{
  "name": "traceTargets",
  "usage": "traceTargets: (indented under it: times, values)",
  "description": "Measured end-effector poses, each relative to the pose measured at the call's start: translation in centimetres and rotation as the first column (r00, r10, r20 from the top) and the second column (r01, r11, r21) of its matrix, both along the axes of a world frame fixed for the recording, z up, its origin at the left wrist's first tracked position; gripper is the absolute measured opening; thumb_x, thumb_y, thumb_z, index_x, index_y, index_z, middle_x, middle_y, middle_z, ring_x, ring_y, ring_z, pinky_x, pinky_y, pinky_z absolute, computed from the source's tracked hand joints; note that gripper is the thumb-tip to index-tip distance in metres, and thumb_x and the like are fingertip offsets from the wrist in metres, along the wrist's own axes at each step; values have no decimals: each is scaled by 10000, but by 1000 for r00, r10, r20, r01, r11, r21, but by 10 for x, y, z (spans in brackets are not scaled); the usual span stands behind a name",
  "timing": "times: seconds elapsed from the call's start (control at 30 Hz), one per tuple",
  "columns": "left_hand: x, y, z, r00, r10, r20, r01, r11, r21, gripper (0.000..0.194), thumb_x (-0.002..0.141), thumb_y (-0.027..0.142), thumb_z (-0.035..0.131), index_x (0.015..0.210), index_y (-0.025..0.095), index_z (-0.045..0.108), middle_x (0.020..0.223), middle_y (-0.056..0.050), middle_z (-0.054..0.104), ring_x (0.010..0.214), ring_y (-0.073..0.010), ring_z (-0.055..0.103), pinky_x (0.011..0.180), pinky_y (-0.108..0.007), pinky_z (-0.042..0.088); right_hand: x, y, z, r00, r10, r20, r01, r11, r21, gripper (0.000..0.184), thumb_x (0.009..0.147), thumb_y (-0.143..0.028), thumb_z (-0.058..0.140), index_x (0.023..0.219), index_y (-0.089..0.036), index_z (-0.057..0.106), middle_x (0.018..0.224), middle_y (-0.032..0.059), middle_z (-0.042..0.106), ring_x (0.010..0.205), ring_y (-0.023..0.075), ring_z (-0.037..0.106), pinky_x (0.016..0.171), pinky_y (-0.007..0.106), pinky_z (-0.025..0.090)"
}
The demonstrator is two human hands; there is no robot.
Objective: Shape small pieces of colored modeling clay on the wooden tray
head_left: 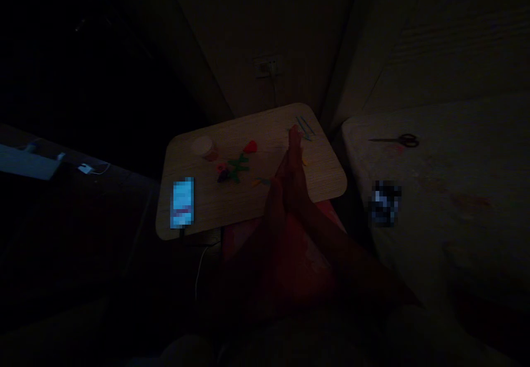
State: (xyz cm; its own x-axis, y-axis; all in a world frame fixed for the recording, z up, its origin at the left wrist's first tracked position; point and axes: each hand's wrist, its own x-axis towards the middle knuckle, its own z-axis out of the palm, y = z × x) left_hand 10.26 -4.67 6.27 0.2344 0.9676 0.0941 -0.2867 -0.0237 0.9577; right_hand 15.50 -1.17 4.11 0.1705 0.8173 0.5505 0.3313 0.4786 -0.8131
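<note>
In the dim head view my right hand (295,163) and my left hand (276,193) are pressed palm to palm over the right part of a small wooden table (207,207). Their fingers are stretched out, pointing away from me. Whatever may lie between the palms is hidden. Beside my right hand is a small yellow piece (305,160). Left of my hands lie an orange-yellow piece (256,182), a green branching piece (239,168) that looks like modelling clay, a red lump (250,147) and a dark purple lump (224,175).
A pale round tub (202,147) stands at the table's back left. A lit, pixelated phone-like screen (182,202) lies at the front left. Thin sticks (305,126) rest at the back right. Scissors (397,141) and a blurred object (385,203) are on a pale surface to the right.
</note>
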Motion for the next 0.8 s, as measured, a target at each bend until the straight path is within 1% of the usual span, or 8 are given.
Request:
traceTargets:
  times: [0.07, 0.17, 0.27, 0.37, 0.47, 0.57, 0.7, 0.8]
  values:
    - [-6, -7, -2, 998, -53, 28, 54, 999, -9, 772, 954, 820, 441, 1501, 299, 605, 1650, -32, 517, 1655, -296, 255, 1381, -450, 223, 18, 13, -3, 992, -112, -54, 113, 993, 13, 699, 1086, -643, 153, 1722, -372, 44, 1811, 21, 138, 1685, 291, 57, 1341, 652, 73]
    - [-14, -11, -4, 994, -82, 72, 86, 995, -52, 648, 921, 728, 637, 1385, 282, 707, 1574, -55, 602, 1576, -321, 424, 1338, -463, 331, 35, 27, -8, 969, -230, -88, 234, 972, 35, 699, 1075, -670, 126, 1707, -373, 119, 1788, 48, 197, 1678, 324, 94, 1321, 693, 72]
    - [-19, -5, -6, 1000, -5, 15, 7, 996, -85, 500, 908, 595, 736, 1254, 237, 784, 1423, -89, 720, 1407, -319, 620, 1238, -460, 467, 39, 29, -9, 954, -287, -86, 293, 954, 70, 651, 1088, -636, 151, 1680, -368, 196, 1751, 71, 269, 1658, 324, 183, 1311, 692, 130]
    - [-21, 2, -5, 992, 45, -114, -52, 997, -62, 328, 899, 451, 768, 1116, 214, 832, 1234, -84, 807, 1239, -293, 725, 1144, -430, 547, 39, 25, -6, 936, -342, -84, 351, 925, 147, 572, 1102, -579, 213, 1615, -355, 335, 1682, 88, 367, 1609, 317, 304, 1297, 653, 227]
    - [-21, 5, -1, 985, 82, -153, -92, 994, -55, 239, 874, 392, 782, 1002, 200, 846, 1107, -80, 835, 1128, -280, 764, 1046, -405, 601, 40, 21, -3, 914, -397, -81, 405, 897, 177, 530, 1108, -533, 226, 1561, -333, 412, 1614, 114, 418, 1566, 329, 370, 1266, 640, 291]
    - [-19, 5, 1, 984, 105, -145, -121, 987, -109, 226, 801, 376, 855, 927, 189, 837, 1021, -82, 838, 1036, -270, 778, 978, -396, 624, 42, 21, -5, 897, -428, -112, 440, 889, 130, 522, 1110, -507, 206, 1518, -293, 451, 1536, 145, 473, 1509, 322, 440, 1229, 610, 359]
    - [-20, 11, -2, 991, 128, 30, -116, 960, -254, 329, 715, 441, 928, 858, 176, 793, 910, -67, 812, 875, -211, 767, 899, -374, 628, 51, 24, -9, 852, -445, -274, 471, 881, 35, 457, 1101, -518, 270, 1343, -254, 554, 1354, 139, 589, 1325, 284, 577, 1155, 544, 458]
    - [-27, 25, -8, 983, 150, 101, -118, 954, -277, 335, 708, 437, 930, 795, 169, 750, 848, -38, 760, 783, -142, 707, 800, -293, 594, 65, 24, -9, 843, -459, -281, 482, 876, 15, 399, 1090, -501, 336, 1202, -233, 610, 1218, 115, 632, 1199, 259, 622, 1099, 501, 493]
